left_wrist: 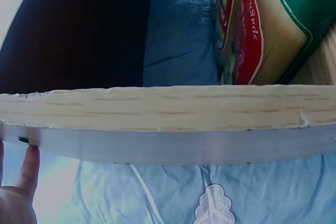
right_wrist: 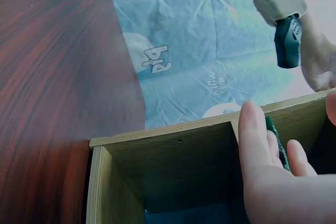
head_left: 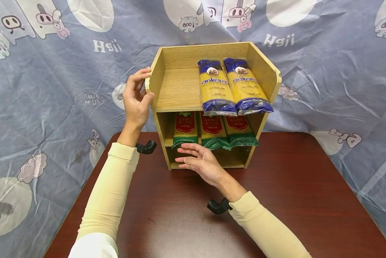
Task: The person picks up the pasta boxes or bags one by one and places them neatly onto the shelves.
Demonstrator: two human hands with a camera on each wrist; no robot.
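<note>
A small wooden shelf unit (head_left: 178,84) stands at the back of the table. My left hand (head_left: 136,98) holds its left side panel near the top, thumb at the front edge; in the left wrist view, a finger touches the panel's outer face. My right hand (head_left: 203,164), fingers extended and holding nothing, hovers before the lower compartments, nearest the left red-and-green spaghetti pack (head_left: 185,129). Two more such packs, a middle one (head_left: 213,130) and a right one (head_left: 239,130), lie alongside. On top rest two blue-and-yellow pasta packs, one left (head_left: 215,87) and one right (head_left: 247,86).
The dark red-brown table (head_left: 180,222) extends in front of the unit and to both sides. A blue-grey printed cloth (head_left: 325,82) hangs behind and around it. Below the spaghetti packs is a bottom compartment (head_left: 235,161), partly hidden by my right hand.
</note>
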